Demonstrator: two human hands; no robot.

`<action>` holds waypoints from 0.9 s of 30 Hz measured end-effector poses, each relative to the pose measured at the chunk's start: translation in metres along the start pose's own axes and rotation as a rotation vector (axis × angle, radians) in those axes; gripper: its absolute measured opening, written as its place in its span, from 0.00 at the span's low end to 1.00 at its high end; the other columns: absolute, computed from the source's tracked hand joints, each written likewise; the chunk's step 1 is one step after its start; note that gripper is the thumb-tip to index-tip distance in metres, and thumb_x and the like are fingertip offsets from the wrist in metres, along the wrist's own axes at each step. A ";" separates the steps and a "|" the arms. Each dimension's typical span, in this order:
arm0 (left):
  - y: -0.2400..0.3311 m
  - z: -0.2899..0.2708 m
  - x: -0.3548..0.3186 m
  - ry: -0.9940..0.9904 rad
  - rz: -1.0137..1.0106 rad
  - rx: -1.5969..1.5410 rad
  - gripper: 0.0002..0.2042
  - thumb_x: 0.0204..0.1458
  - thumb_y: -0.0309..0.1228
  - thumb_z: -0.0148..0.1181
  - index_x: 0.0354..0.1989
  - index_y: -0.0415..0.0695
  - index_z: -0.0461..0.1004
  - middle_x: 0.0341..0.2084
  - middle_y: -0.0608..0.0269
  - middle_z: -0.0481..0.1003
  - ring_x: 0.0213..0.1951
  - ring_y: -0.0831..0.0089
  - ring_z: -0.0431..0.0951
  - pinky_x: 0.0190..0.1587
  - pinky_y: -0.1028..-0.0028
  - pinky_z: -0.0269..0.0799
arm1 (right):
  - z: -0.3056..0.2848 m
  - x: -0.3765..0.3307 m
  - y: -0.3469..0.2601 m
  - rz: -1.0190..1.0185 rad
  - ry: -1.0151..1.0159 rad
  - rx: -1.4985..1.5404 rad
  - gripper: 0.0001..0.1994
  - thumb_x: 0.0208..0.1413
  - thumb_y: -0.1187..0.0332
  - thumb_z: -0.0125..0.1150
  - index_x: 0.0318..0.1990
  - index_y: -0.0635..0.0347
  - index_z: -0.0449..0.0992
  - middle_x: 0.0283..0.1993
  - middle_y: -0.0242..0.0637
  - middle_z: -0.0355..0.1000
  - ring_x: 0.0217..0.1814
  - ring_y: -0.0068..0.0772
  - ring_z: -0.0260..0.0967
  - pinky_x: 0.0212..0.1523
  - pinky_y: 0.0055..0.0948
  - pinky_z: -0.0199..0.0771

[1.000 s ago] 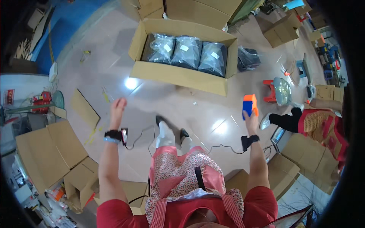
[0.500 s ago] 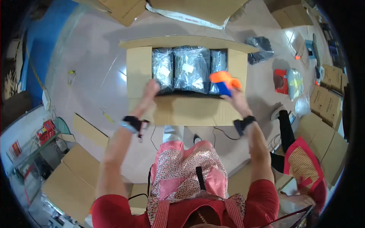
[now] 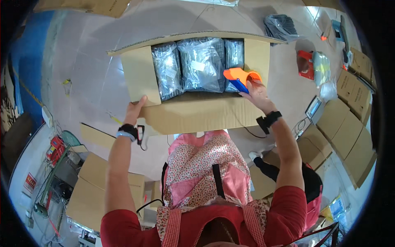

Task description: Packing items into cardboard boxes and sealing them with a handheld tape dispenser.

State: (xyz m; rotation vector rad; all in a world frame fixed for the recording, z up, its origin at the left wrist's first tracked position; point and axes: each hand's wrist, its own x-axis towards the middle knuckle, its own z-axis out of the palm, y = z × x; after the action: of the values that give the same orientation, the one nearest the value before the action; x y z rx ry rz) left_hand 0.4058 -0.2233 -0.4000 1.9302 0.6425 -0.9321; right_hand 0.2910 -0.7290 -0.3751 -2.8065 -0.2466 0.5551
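An open cardboard box (image 3: 193, 113) stands in front of me with its flaps folded outward. Three clear-plastic-wrapped dark packages fill it side by side: a left package (image 3: 168, 84), a wide middle package (image 3: 201, 76) with a pale label, and a narrow right package (image 3: 234, 55). My left hand (image 3: 135, 111) is closed at the near corner of the left flap, where it meets the front flap. In my right hand (image 3: 258, 97) is an orange and blue tape dispenser (image 3: 238, 75), held over the box's right side with the fingers wrapped round it.
Beyond the box's far right corner lies a plastic-wrapped dark bundle (image 3: 281, 28) on the floor. A red item (image 3: 305, 64) and closed cartons (image 3: 357, 88) are further right. Another person's dark-clothed leg (image 3: 267, 168) reaches in at lower right. Flattened cardboard (image 3: 88, 189) lies at lower left.
My left hand has gone from the left package's near edge out to the left flap's corner. The tape dispenser stays in my right hand. The person at right has shifted lower in view.
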 end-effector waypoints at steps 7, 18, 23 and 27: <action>0.009 -0.024 0.034 -0.358 -0.234 0.249 0.35 0.43 0.59 0.59 0.46 0.36 0.71 0.35 0.59 0.74 0.35 0.78 0.72 0.39 0.79 0.68 | -0.039 -0.142 0.060 0.265 -0.112 -0.168 0.21 0.47 0.55 0.63 0.40 0.62 0.67 0.30 0.45 0.72 0.33 0.40 0.73 0.41 0.37 0.70; 0.096 -0.140 0.093 -0.242 0.006 0.996 0.20 0.50 0.46 0.58 0.39 0.39 0.74 0.26 0.55 0.76 0.25 0.65 0.77 0.29 0.69 0.73 | -0.005 0.011 0.033 1.228 0.419 0.449 0.26 0.42 0.50 0.65 0.37 0.66 0.68 0.32 0.42 0.71 0.35 0.41 0.70 0.39 0.35 0.69; 0.250 -0.023 0.003 0.195 0.491 0.764 0.16 0.55 0.38 0.52 0.46 0.40 0.71 0.40 0.52 0.75 0.44 0.59 0.74 0.44 0.62 0.69 | -0.011 -0.015 0.052 1.378 0.386 0.396 0.27 0.39 0.47 0.66 0.33 0.65 0.68 0.33 0.44 0.71 0.38 0.42 0.70 0.40 0.37 0.68; 0.251 -0.015 0.038 0.150 0.789 0.646 0.25 0.57 0.49 0.43 0.57 0.46 0.63 0.54 0.52 0.65 0.59 0.60 0.61 0.60 0.64 0.53 | -0.010 0.004 0.051 1.333 0.333 0.432 0.29 0.37 0.46 0.66 0.34 0.65 0.68 0.33 0.44 0.72 0.39 0.43 0.71 0.41 0.36 0.68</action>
State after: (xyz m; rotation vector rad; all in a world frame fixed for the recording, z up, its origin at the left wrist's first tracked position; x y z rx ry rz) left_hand 0.6158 -0.3286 -0.3038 2.5274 -0.4124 -0.5014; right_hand 0.3045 -0.7787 -0.3824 -2.2005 1.6471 0.2682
